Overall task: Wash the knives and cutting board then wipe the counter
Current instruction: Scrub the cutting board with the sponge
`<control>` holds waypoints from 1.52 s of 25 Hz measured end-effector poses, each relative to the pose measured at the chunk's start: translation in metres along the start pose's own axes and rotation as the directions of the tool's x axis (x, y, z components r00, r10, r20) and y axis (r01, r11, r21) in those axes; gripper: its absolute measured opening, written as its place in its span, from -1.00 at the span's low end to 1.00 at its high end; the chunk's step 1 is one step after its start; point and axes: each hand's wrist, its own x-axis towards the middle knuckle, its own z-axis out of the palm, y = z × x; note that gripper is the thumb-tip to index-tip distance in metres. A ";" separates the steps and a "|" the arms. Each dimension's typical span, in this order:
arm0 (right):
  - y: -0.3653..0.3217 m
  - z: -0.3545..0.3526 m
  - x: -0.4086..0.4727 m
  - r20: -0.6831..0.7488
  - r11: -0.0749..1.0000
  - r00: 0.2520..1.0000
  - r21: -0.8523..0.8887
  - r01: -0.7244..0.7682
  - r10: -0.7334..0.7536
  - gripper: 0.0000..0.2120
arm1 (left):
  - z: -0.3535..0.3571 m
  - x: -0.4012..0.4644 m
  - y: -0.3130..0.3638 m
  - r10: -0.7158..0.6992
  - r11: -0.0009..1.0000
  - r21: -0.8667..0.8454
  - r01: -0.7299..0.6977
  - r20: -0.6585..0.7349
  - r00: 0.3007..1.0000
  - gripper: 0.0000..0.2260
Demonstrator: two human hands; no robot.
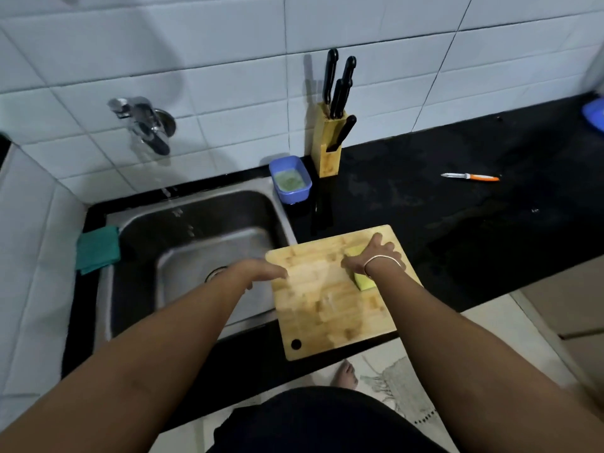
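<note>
From the head camera, the wooden cutting board (pixel 330 295) lies flat on the black counter (pixel 457 230). It is just right of the sink (pixel 196 243). Its left edge hangs a little over the sink rim, and its near corner with the round hole sticks out past the counter's front edge.

The right hand (pixel 376 256) is on the far right part of the board. It presses down on a yellow-green sponge (pixel 362 279) with its fingers spread over it. The left hand (pixel 261 273) is at the board's left edge, over the sink. It is blurry, so I cannot tell if it grips the edge or just touches it.

Behind the board, against the tiled wall, stands a wooden knife block (pixel 328 152) with black-handled knives (pixel 340 89) in it. A small blue tub (pixel 291 184) sits just left of the block, at the sink's back corner. Far to the right of the board, a small knife with an orange handle (pixel 470 177) lies alone on the counter. There is a lot of bare counter between it and the board.

A tap (pixel 147 125) sticks out of the wall above the sink. A green cloth (pixel 98 250) hangs on the sink's left edge.
</note>
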 end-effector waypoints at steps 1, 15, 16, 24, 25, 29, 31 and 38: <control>0.003 0.007 -0.006 -0.001 1.000 1.000 0.019 -0.014 0.014 -0.08 | 0.009 -0.007 -0.009 -0.045 0.999 0.002 0.045 0.086 0.995 -0.27; -0.006 -0.004 -0.028 -0.066 0.925 0.994 0.367 0.102 -0.083 -0.18 | 0.031 -0.027 -0.008 0.070 0.499 -0.799 -0.337 -0.351 0.934 -0.74; -0.014 -0.009 -0.027 -0.063 0.907 0.993 0.404 0.116 -0.099 -0.18 | 0.021 -0.029 -0.012 0.060 0.486 -0.796 -0.361 -0.381 0.923 -0.78; -0.131 -0.045 -0.044 -0.219 0.709 0.896 0.551 0.440 -0.386 -0.52 | -0.119 -0.094 -0.097 0.111 0.627 -0.598 -0.499 -0.565 0.818 -0.72; -0.150 -0.047 -0.052 -0.235 0.665 0.865 0.562 0.492 -0.443 -0.55 | -0.133 -0.105 -0.106 0.104 0.648 -0.569 -0.506 -0.592 0.799 -0.71; -0.215 -0.047 -0.078 -0.239 0.576 0.752 0.515 0.635 -0.615 -0.53 | -0.171 -0.126 -0.127 0.066 0.747 -0.444 -0.495 -0.692 0.719 -0.79; -0.236 -0.045 -0.083 -0.224 0.529 0.725 0.552 0.645 -0.651 -0.58 | -0.181 -0.127 -0.129 0.070 0.792 -0.374 -0.481 -0.728 0.682 -0.79; -0.275 -0.043 -0.066 -0.110 0.412 0.722 0.759 0.505 -0.683 -0.73 | -0.205 -0.097 -0.130 0.208 0.905 -0.110 -0.411 -0.729 0.652 -0.75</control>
